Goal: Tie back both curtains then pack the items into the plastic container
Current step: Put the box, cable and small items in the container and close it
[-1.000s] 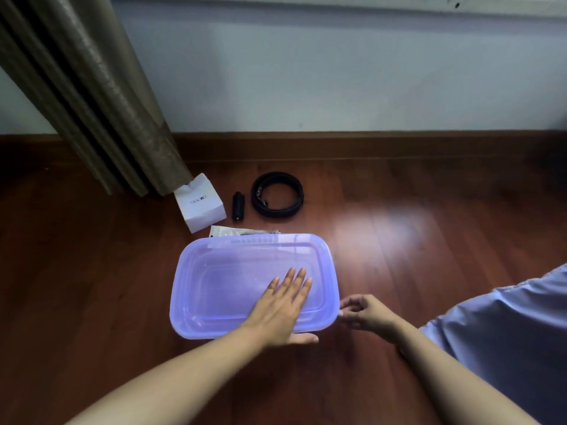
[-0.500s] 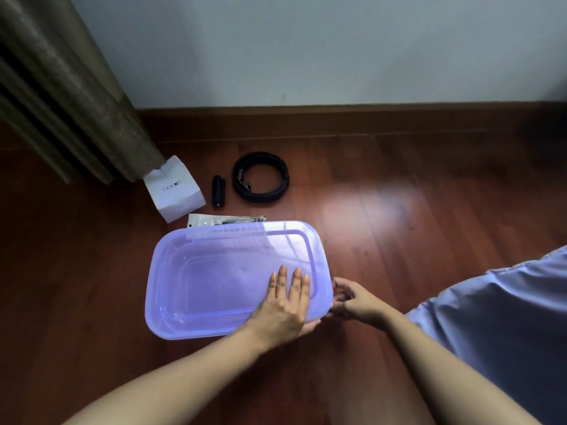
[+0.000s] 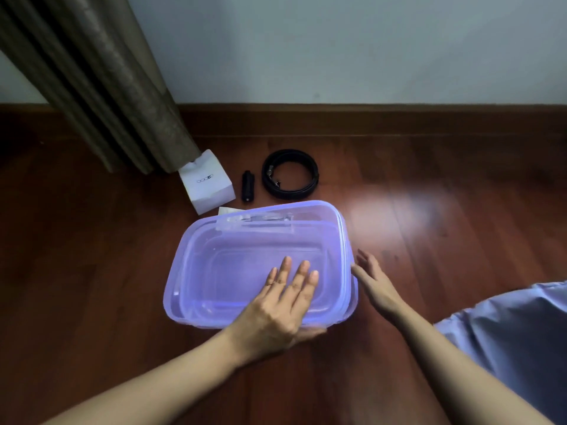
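A translucent purple plastic container [image 3: 227, 259] with its lid on sits on the wooden floor in front of me. My left hand [image 3: 276, 311] lies flat on the lid, thumb hooked under the near rim. My right hand [image 3: 372, 283] is at the container's right edge, fingers spread and touching the rim, where the lid looks slightly offset from the body. Beyond the container lie a white box [image 3: 208, 185], a small black item [image 3: 248, 185] and a coiled black strap [image 3: 311, 179]. A clear packet [image 3: 254, 217] lies at the container's far edge, partly hidden by it.
A brown curtain [image 3: 101, 87] hangs at the left, its hem touching the white box. The wall and dark skirting board run across the back. Light blue fabric on my leg [image 3: 506, 332] fills the lower right.
My right hand went from curled at the container's near right corner to spread along its right edge. The lid now looks shifted at the right. My left hand stayed on the lid.
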A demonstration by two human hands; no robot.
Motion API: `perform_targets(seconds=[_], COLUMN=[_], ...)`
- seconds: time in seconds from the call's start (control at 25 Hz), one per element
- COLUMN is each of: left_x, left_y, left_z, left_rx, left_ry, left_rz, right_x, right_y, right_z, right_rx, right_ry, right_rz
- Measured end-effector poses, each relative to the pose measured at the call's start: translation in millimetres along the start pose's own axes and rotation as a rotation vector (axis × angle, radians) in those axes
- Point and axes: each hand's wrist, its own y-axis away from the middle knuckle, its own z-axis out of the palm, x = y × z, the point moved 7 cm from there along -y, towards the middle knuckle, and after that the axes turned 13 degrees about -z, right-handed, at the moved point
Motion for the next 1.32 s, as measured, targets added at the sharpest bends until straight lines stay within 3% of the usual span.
perform_targets(seconds=[0.12, 0.32, 0.52, 0.68, 0.96, 1.24, 1.32], left_x=[-46.3, -156.8, -243.6, -297.9, -285.3, -268.5, -266.4], left_y=[6.9, 42.9, 101.1, 131.9, 189.6, 205.7, 201.8], left_z=[-17.3, -32.0, -12.6, -0.3, 36.9, 58.7, 52.4], left_rx=[0.011, -0.024, -0.307, -0.446, -0.64, -0.825, -0.812], left_ry=[0.037, 0.145, 0.096, -0.057, -0.247, -0.224, -0.199], left_rz=[-0.093, -0.176, -0.126, -0.266, -0.288, -0.374, -0.348], right_x=[-16.9, -10.9, -9.5, -10.7, -6.9, -5.4, -5.6], right_y=[-12.9, -21.8, -23.2, -22.5, -23.2, -21.8, -21.8], right_z=[17.4, 24.8, 26.1, 23.4, 20.9, 20.7, 20.7], right_rx=[0.102, 0.219, 0.276, 0.281, 0.304, 0.3, 0.304], right_ry=[0.236, 0.294, 0.374, 0.376, 0.345, 0.359, 0.354], right_rz=[-0.129, -0.185, -0.222, -0.237, -0.168, -0.154, -0.153])
